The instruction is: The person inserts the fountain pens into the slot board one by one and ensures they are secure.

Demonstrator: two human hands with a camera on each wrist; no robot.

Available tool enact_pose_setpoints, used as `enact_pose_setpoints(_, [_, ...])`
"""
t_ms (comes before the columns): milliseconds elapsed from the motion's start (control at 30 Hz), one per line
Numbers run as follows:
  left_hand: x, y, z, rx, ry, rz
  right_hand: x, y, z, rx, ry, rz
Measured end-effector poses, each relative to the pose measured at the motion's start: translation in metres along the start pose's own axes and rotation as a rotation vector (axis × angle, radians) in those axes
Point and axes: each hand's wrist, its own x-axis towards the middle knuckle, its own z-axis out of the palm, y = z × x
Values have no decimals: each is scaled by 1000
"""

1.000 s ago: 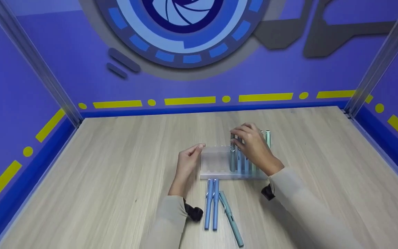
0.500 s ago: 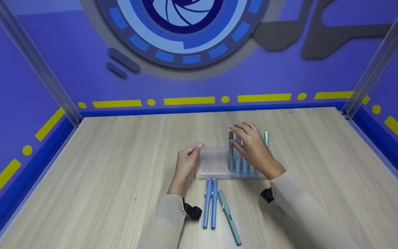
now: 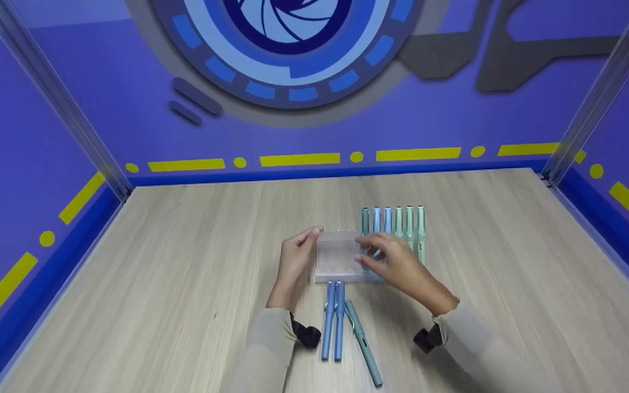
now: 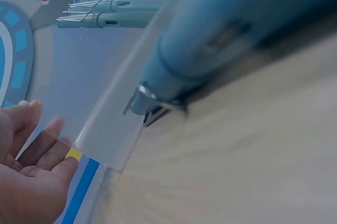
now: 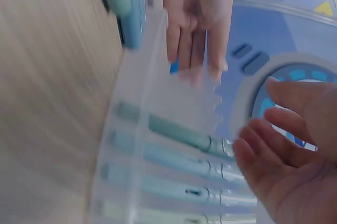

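A clear plastic pen rack [image 3: 338, 255] stands on the table, its right half holding several upright pens: a dark green one [image 3: 365, 219], two blue ones [image 3: 377, 218] and light green ones [image 3: 410, 219]. My left hand [image 3: 294, 259] pinches the rack's left edge between thumb and fingers. With bent, parted fingers and nothing between them, my right hand [image 3: 399, 265] hovers before the rack, hiding the lower parts of several pens. In the right wrist view its fingertips [image 5: 247, 140] overlap the dark green pen's upper end. Two blue pens [image 3: 327, 322] lie side by side in front.
A teal-green pen [image 3: 365, 344] lies slanted on the wooden table [image 3: 194, 284], right of the two blue pens. Blue panels [image 3: 101, 120] with metal corner posts [image 3: 58, 98] enclose the back and sides.
The right hand has come down and toward the front, away from the pen tops, so the row of caps now shows. The left hand stays at the rack's edge.
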Motion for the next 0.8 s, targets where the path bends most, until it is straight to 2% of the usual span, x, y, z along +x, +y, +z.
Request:
enact_pose_setpoints(300, [0, -1, 2, -26, -9, 0, -18, 3, 15, 153, -318, 100])
enact_pose_setpoints(433, [-1, 0, 2, -63, -12, -33, -24, 4, 20, 222, -431, 159])
enact_pose_setpoints(567, [-4, 5, 2, -92, -11, -71, -29, 4, 24, 240, -487, 194])
enact_pose_setpoints(800, [-2, 1, 1, -105, -5, -67, -32, 4, 29, 235, -509, 193])
